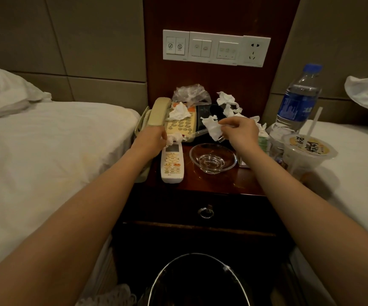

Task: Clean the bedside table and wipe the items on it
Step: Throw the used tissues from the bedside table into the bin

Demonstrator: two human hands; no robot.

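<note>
Left hand [154, 138], 9 o'clock of bedside table [211, 184], grips crumpled tissue [174, 138], fingertips hidden; right hand [238, 131], 3 o'clock, pinches second tissue [212, 128]; dark item [207, 115] at 12 o'clock under loose tissues [226, 99] unclear; bin [198, 281], 6 o'clock, cut off

Dim, warm indoor light; bin [197, 281] area near black; wide-angle bending at edges; slight softness overall, glare on glass dish [212, 159].

left hand [154, 138] pinches crumpled tissue [174, 138], behind-left of glass dish [212, 159] on bedside table [211, 184] | right hand [240, 131] pinches second tissue [212, 128], just behind dish | remote [172, 163] just left of dish | telephone [159, 112], loose tissue [179, 111] behind-left of dish | water bottle [297, 100], lidded cup [308, 153] right of dish | bin [196, 254] below, in front of dish
</note>
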